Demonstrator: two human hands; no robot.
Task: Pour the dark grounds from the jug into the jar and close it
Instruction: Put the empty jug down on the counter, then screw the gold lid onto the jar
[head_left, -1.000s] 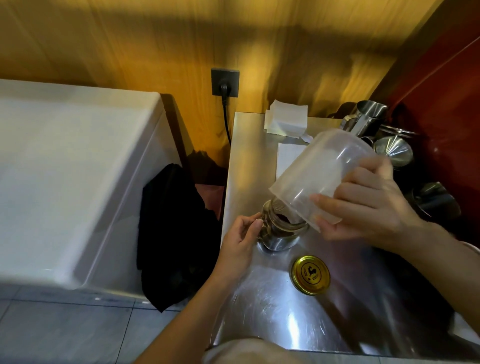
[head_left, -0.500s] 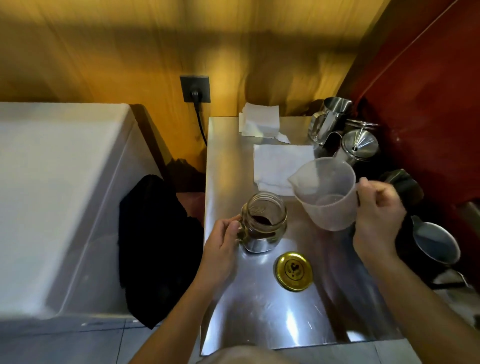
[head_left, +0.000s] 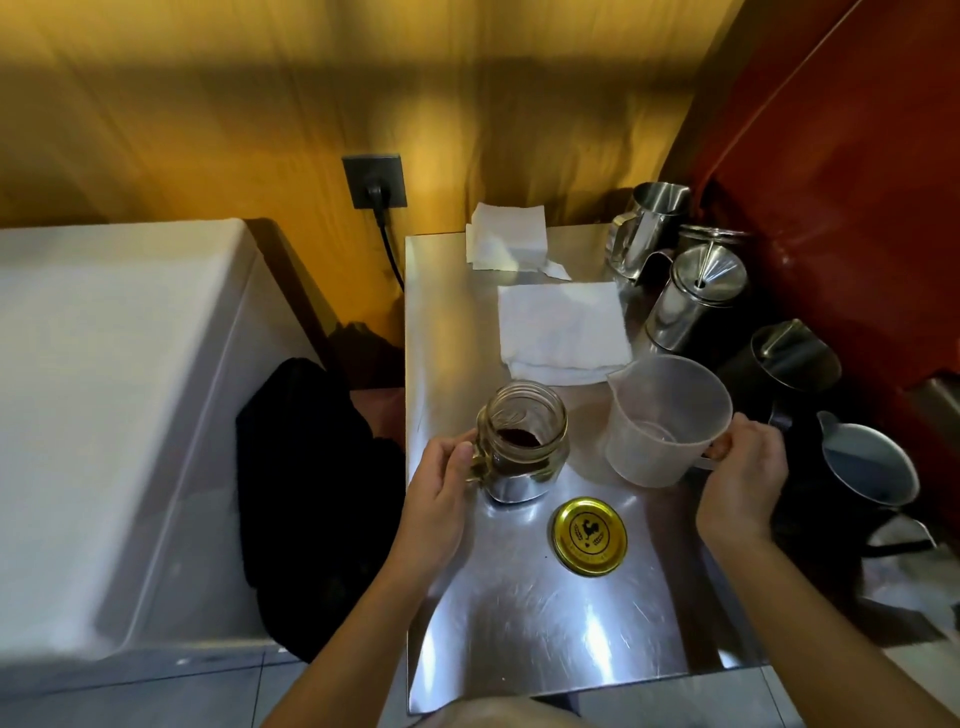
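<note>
A glass jar (head_left: 522, 441) with a side handle stands upright on the steel table (head_left: 519, 623), open, with dark grounds in its bottom. My left hand (head_left: 441, 493) grips the jar's handle. To its right a translucent plastic jug (head_left: 662, 421) stands upright on the table and looks empty. My right hand (head_left: 740, 478) holds the jug's handle. A gold lid (head_left: 588, 536) lies flat on the table in front of the jar and jug, touched by neither hand.
White paper napkins (head_left: 563, 330) lie behind the jar. Steel pitchers (head_left: 696, 306) and dark pitchers (head_left: 862, 473) crowd the table's right side against a red wall. A white chest (head_left: 104, 415) and a black cloth (head_left: 306, 493) are to the left.
The jug went from tipped over the jar's mouth to upright, then moved down to the table at the right. My left hand stayed on the jar's handle.
</note>
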